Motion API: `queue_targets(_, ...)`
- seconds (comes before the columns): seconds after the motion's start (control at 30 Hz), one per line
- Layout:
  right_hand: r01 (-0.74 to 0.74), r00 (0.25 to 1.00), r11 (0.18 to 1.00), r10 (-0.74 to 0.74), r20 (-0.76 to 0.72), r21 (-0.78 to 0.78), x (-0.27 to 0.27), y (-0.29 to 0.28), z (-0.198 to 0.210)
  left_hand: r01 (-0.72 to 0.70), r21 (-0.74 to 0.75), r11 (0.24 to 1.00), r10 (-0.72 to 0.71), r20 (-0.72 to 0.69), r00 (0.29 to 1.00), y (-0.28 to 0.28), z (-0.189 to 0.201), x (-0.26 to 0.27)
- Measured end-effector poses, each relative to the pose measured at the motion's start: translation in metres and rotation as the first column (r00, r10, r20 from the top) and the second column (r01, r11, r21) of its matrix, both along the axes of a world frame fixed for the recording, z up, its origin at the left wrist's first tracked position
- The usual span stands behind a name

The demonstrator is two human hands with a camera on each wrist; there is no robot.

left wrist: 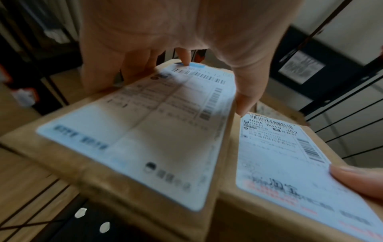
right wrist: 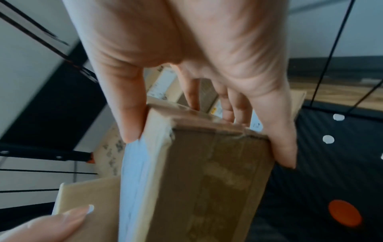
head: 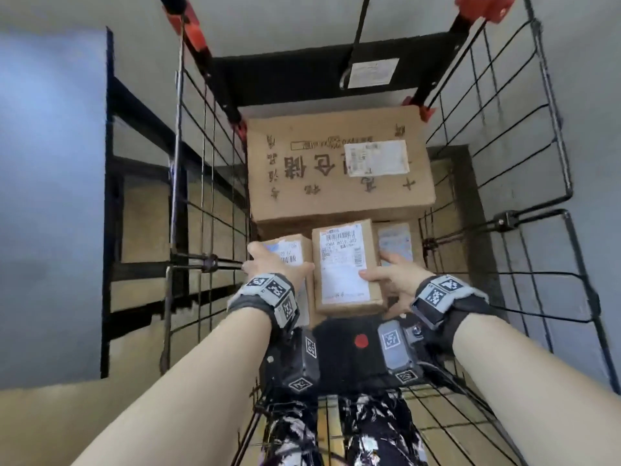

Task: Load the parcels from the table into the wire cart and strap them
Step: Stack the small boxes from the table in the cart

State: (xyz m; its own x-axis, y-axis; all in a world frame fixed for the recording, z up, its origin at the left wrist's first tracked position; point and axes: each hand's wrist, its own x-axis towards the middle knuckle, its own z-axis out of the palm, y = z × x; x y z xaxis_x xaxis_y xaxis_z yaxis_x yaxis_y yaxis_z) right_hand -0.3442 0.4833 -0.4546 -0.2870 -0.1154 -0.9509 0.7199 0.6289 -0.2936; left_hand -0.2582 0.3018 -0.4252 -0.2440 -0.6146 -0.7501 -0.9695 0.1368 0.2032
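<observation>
I look down into the wire cart (head: 208, 183). A large printed cardboard box (head: 336, 163) fills its far end. My left hand (head: 279, 260) grips a small labelled parcel (head: 290, 252) at the near left, thumb on its right edge (left wrist: 244, 101). My right hand (head: 379, 269) grips the middle small parcel (head: 346, 264), thumb on the label side and fingers down the other side (right wrist: 283, 147). The two parcels (left wrist: 134, 131) (left wrist: 279, 163) sit side by side. A third small parcel (head: 395, 243) lies lower at the right, partly hidden.
A black fabric panel with a red dot (head: 361, 341) closes the cart's near end. The right wire wall (head: 504, 129) is swung outward. A black strap (head: 359, 35) hangs at the far end between orange clamps (head: 480, 5). A black frame (head: 134, 196) stands left.
</observation>
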Motion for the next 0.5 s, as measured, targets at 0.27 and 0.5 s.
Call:
queue_targets(0.27, 0.088, 0.983, 0.996, -0.083, 0.162, -0.025, 0.010, -0.010, -0.107, -0.061, -0.095, 0.994, 0.062, 0.005, 0.998, 0.007, -0.102, 0.001)
queue_targets(0.5, 0.120, 0.987, 0.991, -0.114, 0.114, -0.050, 0.005, -0.028, -0.156, 0.195, -0.214, 0.957, -0.195, 0.021, 0.981, -0.001, -0.147, -0.013)
